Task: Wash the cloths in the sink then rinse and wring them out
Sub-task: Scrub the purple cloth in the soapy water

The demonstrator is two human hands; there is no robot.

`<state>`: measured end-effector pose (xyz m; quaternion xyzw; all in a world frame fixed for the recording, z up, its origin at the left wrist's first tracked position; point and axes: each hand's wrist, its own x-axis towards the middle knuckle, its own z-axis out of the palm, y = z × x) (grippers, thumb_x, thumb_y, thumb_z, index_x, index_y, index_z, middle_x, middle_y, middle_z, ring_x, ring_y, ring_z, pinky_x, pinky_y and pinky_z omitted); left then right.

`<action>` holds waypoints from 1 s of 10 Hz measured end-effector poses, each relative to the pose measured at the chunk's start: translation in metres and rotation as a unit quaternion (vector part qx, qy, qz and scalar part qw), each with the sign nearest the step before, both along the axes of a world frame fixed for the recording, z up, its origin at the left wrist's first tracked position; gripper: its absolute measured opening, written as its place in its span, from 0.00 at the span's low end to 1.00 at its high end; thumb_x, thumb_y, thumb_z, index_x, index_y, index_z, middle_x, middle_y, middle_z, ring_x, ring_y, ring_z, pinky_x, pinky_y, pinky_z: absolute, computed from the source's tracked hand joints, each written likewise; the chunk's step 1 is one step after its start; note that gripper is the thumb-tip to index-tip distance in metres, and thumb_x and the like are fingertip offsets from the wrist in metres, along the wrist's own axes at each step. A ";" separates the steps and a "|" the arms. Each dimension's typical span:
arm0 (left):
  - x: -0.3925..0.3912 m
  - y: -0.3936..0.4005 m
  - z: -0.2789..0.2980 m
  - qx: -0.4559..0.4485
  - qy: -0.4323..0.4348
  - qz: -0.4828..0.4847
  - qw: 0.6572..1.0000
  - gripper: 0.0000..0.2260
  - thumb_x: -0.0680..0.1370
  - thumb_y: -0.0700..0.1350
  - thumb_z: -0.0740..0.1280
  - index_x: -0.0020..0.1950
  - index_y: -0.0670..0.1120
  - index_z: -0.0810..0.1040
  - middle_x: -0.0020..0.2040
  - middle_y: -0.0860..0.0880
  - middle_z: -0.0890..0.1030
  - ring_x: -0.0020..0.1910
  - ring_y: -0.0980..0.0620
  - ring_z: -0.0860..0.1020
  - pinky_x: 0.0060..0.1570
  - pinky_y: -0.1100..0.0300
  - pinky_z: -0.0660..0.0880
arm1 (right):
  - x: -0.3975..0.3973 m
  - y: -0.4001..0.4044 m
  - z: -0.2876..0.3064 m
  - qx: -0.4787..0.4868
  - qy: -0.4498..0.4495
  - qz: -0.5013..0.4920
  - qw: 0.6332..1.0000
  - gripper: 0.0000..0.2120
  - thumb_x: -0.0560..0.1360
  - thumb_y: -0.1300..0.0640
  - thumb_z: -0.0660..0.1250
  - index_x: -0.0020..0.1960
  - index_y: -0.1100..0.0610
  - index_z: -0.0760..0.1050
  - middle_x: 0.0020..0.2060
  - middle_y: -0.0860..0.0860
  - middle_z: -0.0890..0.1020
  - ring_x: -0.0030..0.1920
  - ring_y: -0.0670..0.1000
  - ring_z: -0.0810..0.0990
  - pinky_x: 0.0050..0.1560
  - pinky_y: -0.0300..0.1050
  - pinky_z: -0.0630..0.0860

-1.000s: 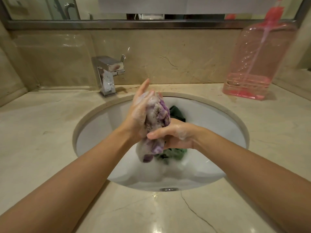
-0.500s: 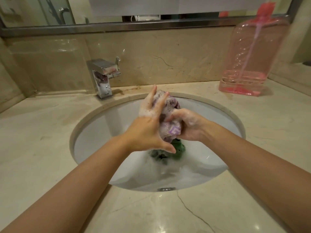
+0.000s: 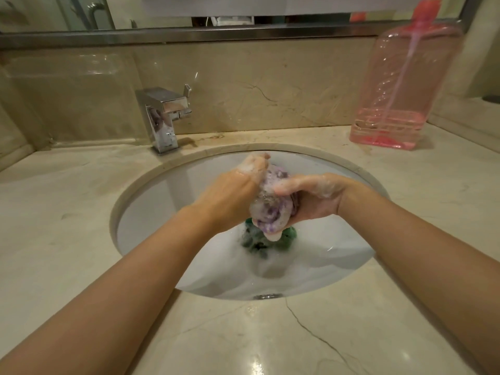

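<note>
Both hands (image 3: 270,196) grip purple cloth (image 3: 267,212) mid-sink (image 3: 140,190).

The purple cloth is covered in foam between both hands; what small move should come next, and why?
Probably keep rubbing the purple cloth between the left hand and right hand: it looks soapy, the faucet shows no water running, and the green cloth waits in the sink.

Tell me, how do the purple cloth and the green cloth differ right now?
The purple cloth is bunched and lathered between the left hand and right hand, above the water; the green cloth lies untouched in the sink's soapy water beneath. Both are wet and crumpled.
</note>
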<state>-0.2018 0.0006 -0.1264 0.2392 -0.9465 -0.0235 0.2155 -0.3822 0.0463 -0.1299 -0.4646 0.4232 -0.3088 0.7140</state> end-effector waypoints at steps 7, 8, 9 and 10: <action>-0.020 -0.011 -0.006 0.273 -0.122 0.140 0.944 0.08 0.77 0.40 0.64 0.38 0.46 0.70 0.36 0.48 0.72 0.32 0.53 0.70 0.29 0.64 0.67 | 0.044 -0.012 -0.012 -0.386 0.687 -0.114 0.605 0.10 0.74 0.61 0.66 0.55 0.57 0.73 0.49 0.55 0.78 0.45 0.58 0.76 0.40 0.45 0.66; -0.019 -0.019 0.015 0.439 -0.121 0.086 0.886 0.06 0.76 0.36 0.65 0.41 0.44 0.71 0.31 0.47 0.70 0.24 0.53 0.66 0.23 0.63 0.64 | 0.043 -0.007 -0.002 -0.442 0.668 -0.145 0.581 0.11 0.73 0.59 0.68 0.48 0.52 0.65 0.41 0.51 0.70 0.39 0.55 0.67 0.33 0.44 0.59; -0.022 -0.022 0.038 0.516 -0.189 0.065 0.833 0.04 0.79 0.37 0.65 0.52 0.44 0.73 0.37 0.50 0.73 0.27 0.58 0.70 0.27 0.67 0.69 | 0.039 -0.008 -0.001 -0.512 0.661 -0.167 0.522 0.17 0.58 0.64 0.78 0.40 0.57 0.72 0.29 0.52 0.71 0.27 0.53 0.62 0.26 0.35 0.47; -0.026 -0.024 0.048 0.573 -0.245 0.041 0.781 0.18 0.80 0.37 0.62 0.70 0.41 0.67 0.65 0.48 0.74 0.59 0.53 0.77 0.56 0.65 0.76 | 0.034 -0.010 -0.003 -0.557 0.635 -0.170 0.507 0.18 0.51 0.69 0.78 0.34 0.59 0.72 0.23 0.53 0.71 0.23 0.52 0.57 0.29 0.30 0.43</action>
